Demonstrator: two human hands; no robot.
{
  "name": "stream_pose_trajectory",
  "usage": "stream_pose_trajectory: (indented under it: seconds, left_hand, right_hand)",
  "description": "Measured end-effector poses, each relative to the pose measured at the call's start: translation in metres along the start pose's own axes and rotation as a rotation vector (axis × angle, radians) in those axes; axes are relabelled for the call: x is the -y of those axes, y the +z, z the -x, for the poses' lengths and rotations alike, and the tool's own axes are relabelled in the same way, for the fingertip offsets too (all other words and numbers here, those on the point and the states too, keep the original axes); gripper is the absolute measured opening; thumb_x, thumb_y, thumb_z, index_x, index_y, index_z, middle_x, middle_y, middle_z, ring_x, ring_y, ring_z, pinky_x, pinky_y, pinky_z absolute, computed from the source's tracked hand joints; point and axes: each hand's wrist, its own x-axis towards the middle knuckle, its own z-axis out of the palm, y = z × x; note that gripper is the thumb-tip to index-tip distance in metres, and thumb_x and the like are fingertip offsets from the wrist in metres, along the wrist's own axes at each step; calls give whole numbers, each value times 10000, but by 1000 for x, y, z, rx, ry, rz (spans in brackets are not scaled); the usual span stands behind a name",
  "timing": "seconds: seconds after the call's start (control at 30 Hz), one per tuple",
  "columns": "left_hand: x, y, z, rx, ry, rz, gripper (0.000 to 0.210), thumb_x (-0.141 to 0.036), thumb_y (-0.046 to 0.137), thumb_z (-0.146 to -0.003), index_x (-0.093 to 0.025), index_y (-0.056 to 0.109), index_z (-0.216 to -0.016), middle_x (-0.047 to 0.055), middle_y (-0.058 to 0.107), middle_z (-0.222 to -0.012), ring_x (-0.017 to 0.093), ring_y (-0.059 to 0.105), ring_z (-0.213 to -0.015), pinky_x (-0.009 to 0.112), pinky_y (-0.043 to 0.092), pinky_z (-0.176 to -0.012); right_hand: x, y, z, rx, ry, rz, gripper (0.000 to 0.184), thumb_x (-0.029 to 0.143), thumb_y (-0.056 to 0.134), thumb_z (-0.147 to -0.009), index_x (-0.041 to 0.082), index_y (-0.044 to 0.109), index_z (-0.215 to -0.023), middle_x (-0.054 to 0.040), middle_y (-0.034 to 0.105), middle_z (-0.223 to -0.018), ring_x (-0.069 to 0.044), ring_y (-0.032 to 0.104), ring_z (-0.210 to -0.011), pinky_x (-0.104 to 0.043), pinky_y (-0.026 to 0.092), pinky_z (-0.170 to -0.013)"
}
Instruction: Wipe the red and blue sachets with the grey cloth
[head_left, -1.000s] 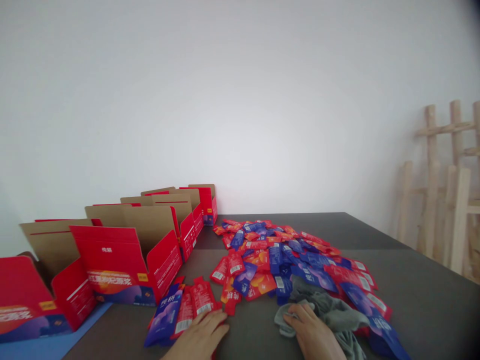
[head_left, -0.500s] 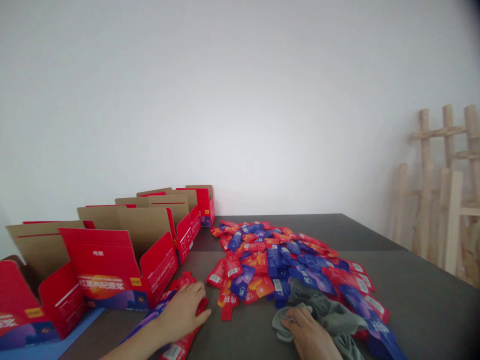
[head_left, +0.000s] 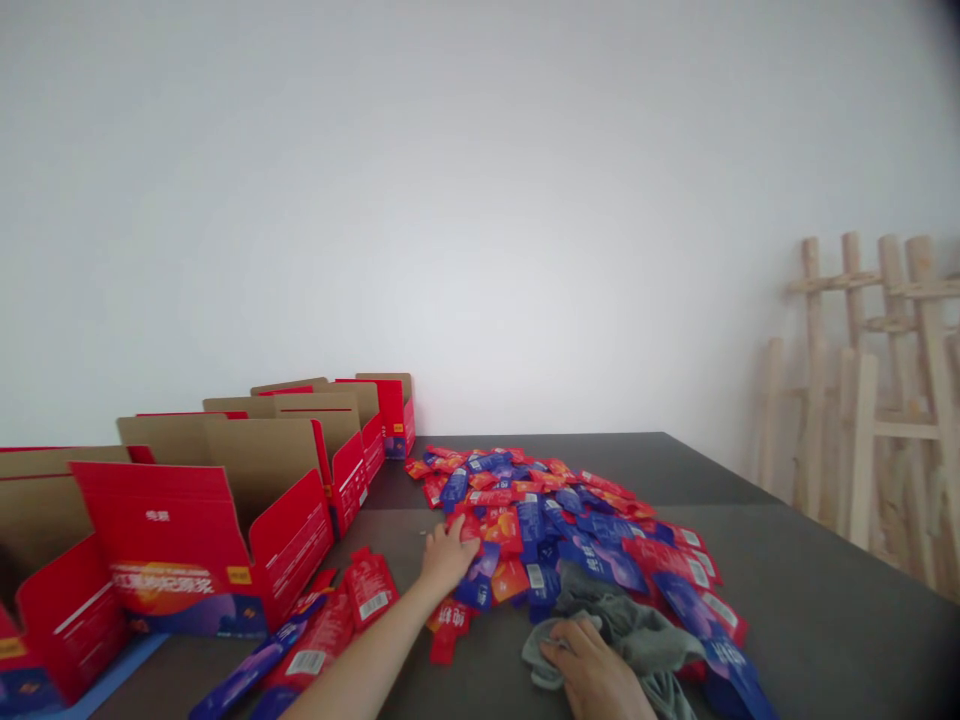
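My left hand (head_left: pixel 448 556) lies over the near left edge of a pile of red and blue pouches (head_left: pixel 530 520). Its fingers are apart and touch a red pouch; the fingertips are partly lost against it. My right hand (head_left: pixel 592 668) is closed on a crumpled grey-green cloth (head_left: pixel 626 622), which lies against the near side of the pile. Left of my left forearm, several pouches lie on the table, among them a red pouch (head_left: pixel 370 588) with a white barcode label and a blue pouch (head_left: pixel 262 660).
Open red cartons (head_left: pixel 187 560) with brown insides stand in a row along the left of the dark table (head_left: pixel 810 600). A blue sheet (head_left: pixel 124 675) shows beneath the nearest ones. Wooden easel-like frames (head_left: pixel 862 420) lean by the white wall at right.
My left hand has left the pouches beside the cartons and moved right and forward to the pile. A red pouch now lies uncovered there. My right hand stays on the cloth; the view has turned slightly right.
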Motion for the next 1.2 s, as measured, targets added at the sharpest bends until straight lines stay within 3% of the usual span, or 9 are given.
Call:
stream_pose_trajectory:
  seconds: [0.13,0.27,0.57,0.73,0.93,1.03,1.1,1.2]
  left_hand:
    - [-36,25,16,-55,0,19,582,-461,440,-972,-213,398,-1496,157,455,-1458,316,439,-1318,379,361,-1044]
    - [-64,35,17,-84,42,45,585,-458,466,-963,-225,394,-1495,155,444,-1461,320,414,-1327,388,357,-1039]
    - [-90,41,7,-74,59,146,586,-409,542,-941,-205,416,-1476,167,458,-1455,332,416,-1329,419,372,-1032]
    - [-73,25,-7,-63,42,247,704,-229,631,-837,-213,369,-1490,121,571,-1375,316,502,-1278,434,413,-1027]
    - [-51,2,-8,-139,196,312,773,22,427,-820,-168,250,-1548,62,405,-1547,163,419,-1382,261,344,-1106]
    - [-46,-15,6,-130,303,239,661,-9,412,-868,-197,379,-1501,49,483,-1494,189,469,-1347,306,339,-1125]
    - [-44,-30,22,-102,383,152,580,-37,417,-890,-222,485,-1436,52,554,-1431,222,513,-1306,349,336,-1131]
    - [-41,-48,56,-53,466,13,558,-35,433,-877,-221,524,-1395,87,603,-1368,273,562,-1246,411,385,-1090]
  right_hand:
    - [-1,-5,-5,44,47,-10,518,-32,416,-790,253,722,-1094,-35,661,-1143,-220,574,-1063,-289,468,-910]
    - [-11,-17,-18,57,103,29,504,-19,397,-822,254,737,-1076,-51,661,-1116,-224,573,-1060,-313,444,-938]
    - [-46,-41,-36,78,112,88,447,-21,407,-802,211,743,-986,-72,659,-1090,-235,572,-1053,-318,440,-931]
    - [-26,-37,-20,104,41,26,439,0,424,-806,247,739,-985,-49,658,-1092,-219,569,-1056,-301,435,-940]
    - [1,-53,-5,97,40,-61,449,5,426,-759,254,728,-978,-38,655,-1116,-214,572,-1061,-303,436,-941]
    - [10,-59,-2,63,-17,-118,526,22,416,-781,265,673,-1170,-42,638,-1160,-195,579,-1068,-287,435,-951]
    - [16,-53,-2,143,-100,-79,593,42,466,-752,290,620,-1267,-40,623,-1188,-206,584,-1062,-288,456,-918]
    - [21,-37,-13,240,-53,95,516,53,507,-735,269,671,-1174,-64,626,-1160,-251,586,-1055,-317,477,-859]
